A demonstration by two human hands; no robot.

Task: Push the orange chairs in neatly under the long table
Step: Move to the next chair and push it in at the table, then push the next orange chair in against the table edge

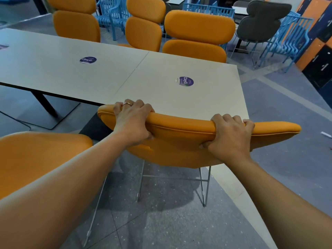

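— While the left hand (133, 121) and the right hand (230, 133) each grip the top of the nearest orange chair (179, 153), fingers curled over its backrest, where does the long table (161, 83) lie?
— Straight ahead, just beyond the backrest, near its right-hand end. The backrest's long axis runs left to right across the person, its left end a little farther forward, so the push likely goes away from the body, the right hand doing slightly more.
— Is the seat under yet?
— Hidden by the backrest; cannot tell. Only the wire legs (204, 186) show, on the speckled grey floor (161, 221).
— And around it?
— A second orange chair (36, 155) just beside on the left, three more (197, 33) across the table, blue chairs (287, 36) and a grey one (260, 20) behind
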